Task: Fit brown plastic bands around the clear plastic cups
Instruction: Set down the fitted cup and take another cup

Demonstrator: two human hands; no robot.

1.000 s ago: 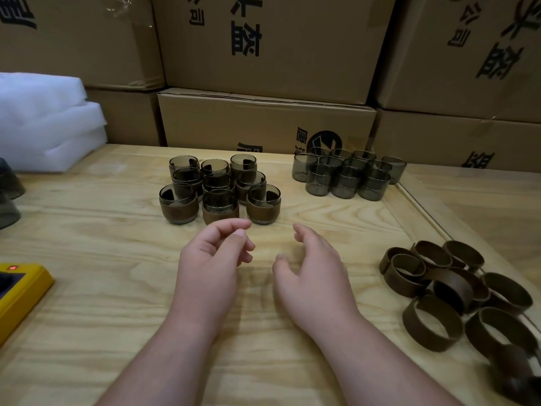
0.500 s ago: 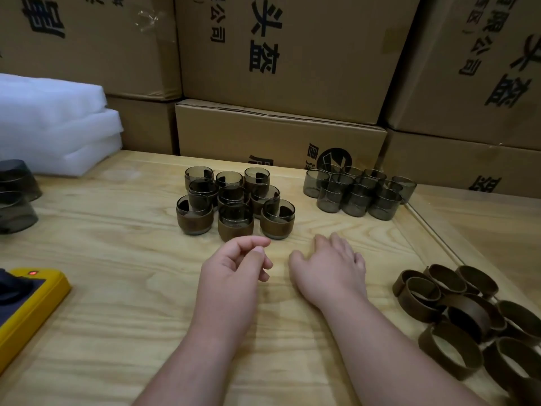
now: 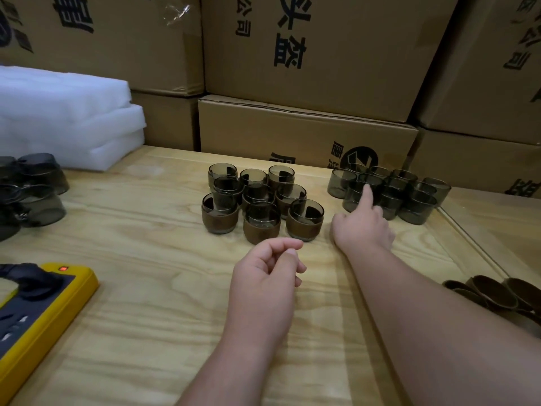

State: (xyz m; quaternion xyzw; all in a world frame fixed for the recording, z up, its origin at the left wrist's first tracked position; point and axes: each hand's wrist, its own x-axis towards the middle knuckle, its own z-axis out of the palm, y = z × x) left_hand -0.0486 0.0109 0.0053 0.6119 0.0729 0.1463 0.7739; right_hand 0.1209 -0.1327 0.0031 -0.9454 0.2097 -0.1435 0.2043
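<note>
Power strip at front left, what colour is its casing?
Yellow casing, dark face, on the power strip; seen best in the head view.

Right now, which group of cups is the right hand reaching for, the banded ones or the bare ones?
The bare cups, the cluster on the far right without brown bands. The right hand has its index finger at their front row; the banded cups sit to its left.

Bench surroundings
Stacked cardboard boxes [image 3: 307,54] (printed with black characters) are set behind the wooden table [image 3: 146,288]; white foam sheets [image 3: 67,118] are piled at far left, and a yellow power strip [image 3: 38,317] is seen nearby.
</note>
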